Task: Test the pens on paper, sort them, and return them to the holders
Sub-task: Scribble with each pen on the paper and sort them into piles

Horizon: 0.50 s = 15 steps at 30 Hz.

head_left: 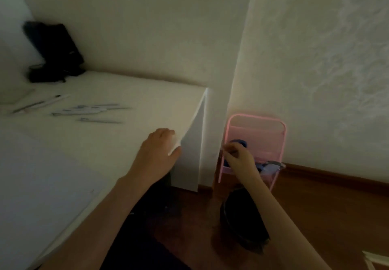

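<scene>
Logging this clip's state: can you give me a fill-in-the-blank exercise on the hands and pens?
1. The loose pens lie on the white desk, to the ____ of the left hand.
2. The right hand reaches down to a rack coloured ____.
3. That rack stands on the wooden ____, beside the wall.
Missing words: left; pink; floor.

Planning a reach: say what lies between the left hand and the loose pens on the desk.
Head view: only bare white desk top between the left hand and the pale blue-marked pens.
</scene>
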Available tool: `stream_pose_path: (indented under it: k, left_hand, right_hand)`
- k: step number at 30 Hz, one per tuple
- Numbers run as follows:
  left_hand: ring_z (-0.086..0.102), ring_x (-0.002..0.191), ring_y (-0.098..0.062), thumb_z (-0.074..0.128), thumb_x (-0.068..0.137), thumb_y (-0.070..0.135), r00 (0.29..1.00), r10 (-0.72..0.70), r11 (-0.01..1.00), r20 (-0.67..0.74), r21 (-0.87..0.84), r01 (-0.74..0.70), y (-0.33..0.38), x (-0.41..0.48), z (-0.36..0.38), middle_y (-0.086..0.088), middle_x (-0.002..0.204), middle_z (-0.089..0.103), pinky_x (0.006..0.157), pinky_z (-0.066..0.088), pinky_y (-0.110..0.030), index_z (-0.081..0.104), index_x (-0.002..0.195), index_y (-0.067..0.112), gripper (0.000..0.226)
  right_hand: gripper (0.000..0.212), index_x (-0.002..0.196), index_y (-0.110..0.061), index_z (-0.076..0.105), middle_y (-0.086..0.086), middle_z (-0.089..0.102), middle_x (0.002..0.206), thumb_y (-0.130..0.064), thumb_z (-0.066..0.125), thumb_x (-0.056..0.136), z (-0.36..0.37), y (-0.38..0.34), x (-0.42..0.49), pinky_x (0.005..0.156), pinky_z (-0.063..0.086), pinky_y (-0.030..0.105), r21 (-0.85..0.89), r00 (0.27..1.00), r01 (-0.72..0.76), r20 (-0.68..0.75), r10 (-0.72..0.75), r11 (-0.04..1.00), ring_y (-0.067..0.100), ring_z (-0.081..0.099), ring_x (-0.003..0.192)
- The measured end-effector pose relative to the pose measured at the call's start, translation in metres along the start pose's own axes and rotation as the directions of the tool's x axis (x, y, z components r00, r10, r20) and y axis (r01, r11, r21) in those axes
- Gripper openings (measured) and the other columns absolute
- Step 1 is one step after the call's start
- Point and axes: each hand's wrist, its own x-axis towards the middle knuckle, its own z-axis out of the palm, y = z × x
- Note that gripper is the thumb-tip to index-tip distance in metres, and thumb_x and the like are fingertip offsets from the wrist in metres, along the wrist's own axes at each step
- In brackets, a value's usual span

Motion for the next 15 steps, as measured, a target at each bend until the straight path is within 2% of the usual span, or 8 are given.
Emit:
stream_pose_path:
  k: [2,4,6,9,11,13,15]
  left_hand:
    - [0.047,0.113,-0.022,0.052,0.091,0.026,0.997,-0.045,0.998,-0.06,-0.038,0.043,-0.017,-0.005,-0.021,-0.003,0.124,0.05,0.096,0.037,-0.035,0.051,0.122,0.011,0.035]
    - [0.051,0.11,-0.018,0.052,0.091,0.028,0.991,-0.086,0.996,-0.098,-0.043,0.082,-0.04,-0.013,-0.043,0.0,0.119,0.053,0.094,0.04,-0.034,0.055,0.117,0.015,0.029]
    - [0.053,0.105,-0.016,0.051,0.091,0.029,0.984,-0.132,0.991,-0.117,-0.019,0.131,-0.065,-0.026,-0.066,0.003,0.114,0.056,0.091,0.042,-0.032,0.058,0.112,0.017,0.025]
    - [0.054,0.104,-0.016,0.051,0.091,0.028,0.959,-0.241,0.969,-0.15,0.011,0.245,-0.1,-0.049,-0.095,0.002,0.113,0.057,0.09,0.042,-0.032,0.059,0.11,0.018,0.022]
    - [0.053,0.107,-0.018,0.051,0.092,0.027,0.938,-0.304,0.95,-0.165,0.024,0.312,-0.118,-0.063,-0.109,0.0,0.115,0.057,0.093,0.04,-0.032,0.059,0.111,0.017,0.023]
    - [0.051,0.109,-0.018,0.049,0.093,0.026,0.919,-0.354,0.931,-0.176,0.026,0.364,-0.132,-0.075,-0.119,0.0,0.117,0.056,0.093,0.037,-0.03,0.059,0.112,0.017,0.023]
    - [0.051,0.109,-0.019,0.049,0.093,0.026,0.904,-0.383,0.919,-0.19,0.021,0.394,-0.141,-0.085,-0.125,-0.001,0.117,0.056,0.093,0.037,-0.029,0.059,0.112,0.016,0.024]
  right_hand:
    - [0.013,0.096,-0.02,0.062,-0.001,0.063,0.084,-0.01,0.054,0.092,0.018,-0.048,0.004,0.053,0.041,0.009,0.116,0.99,0.132,0.032,-0.137,0.984,0.012,0.057,0.071]
    - [0.016,0.088,-0.026,0.062,-0.008,0.064,0.088,-0.011,0.055,0.092,0.041,-0.091,0.006,0.059,0.042,0.008,0.156,0.96,0.237,0.113,-0.256,0.959,0.006,0.057,0.074]
    - [0.016,0.087,-0.024,0.063,-0.008,0.065,0.092,-0.011,0.055,0.091,0.07,-0.123,0.01,0.062,0.042,0.009,0.144,0.918,0.317,0.201,-0.341,0.937,0.008,0.057,0.076]
    - [0.013,0.098,-0.014,0.065,0.0,0.063,0.101,-0.011,0.055,0.089,0.118,-0.158,0.023,0.068,0.039,0.013,0.032,0.846,0.445,0.311,-0.432,0.895,0.012,0.054,0.078]
    - [0.019,0.108,-0.012,0.063,0.006,0.059,0.112,-0.016,0.055,0.091,0.15,-0.174,0.034,0.078,0.037,0.018,-0.067,0.8,0.532,0.367,-0.475,0.844,0.016,0.054,0.09]
    - [0.029,0.119,-0.013,0.059,0.009,0.053,0.123,-0.024,0.053,0.093,0.179,-0.187,0.045,0.088,0.038,0.027,-0.219,0.766,0.609,0.411,-0.494,0.762,0.023,0.049,0.108]
    - [0.035,0.125,-0.015,0.055,0.01,0.049,0.128,-0.031,0.05,0.094,0.201,-0.197,0.053,0.093,0.038,0.034,-0.38,0.751,0.649,0.457,-0.476,0.659,0.027,0.044,0.116]
